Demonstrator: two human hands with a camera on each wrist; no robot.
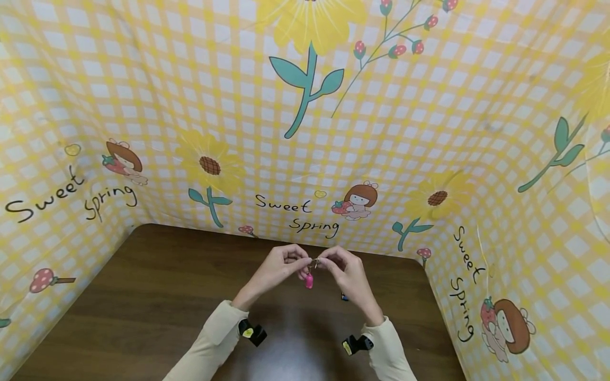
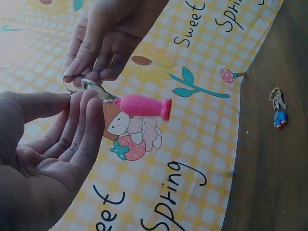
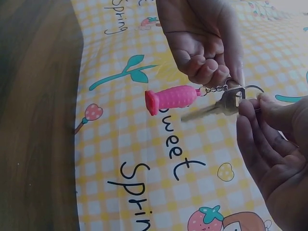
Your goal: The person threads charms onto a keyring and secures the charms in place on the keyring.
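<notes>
Above the far side of the table, my left hand (image 1: 286,264) and right hand (image 1: 348,271) meet fingertip to fingertip. Between thumb and fingers, each pinches part of a metal key ring (image 3: 255,87). From it a pink bottle-shaped charm (image 3: 174,97) hangs on a short chain (image 3: 213,89). A silver key (image 3: 226,104) is at the ring too, beside the charm in the right wrist view. Fingertips cover part of the ring, so whether the key is threaded on it I cannot tell.
On the brown wooden table (image 1: 143,296) lies another keychain with a blue charm (image 2: 280,118) and a metal key (image 2: 282,102), partly behind my right hand in the head view. A yellow checked cloth (image 1: 267,159) stands as walls around the table's back and sides.
</notes>
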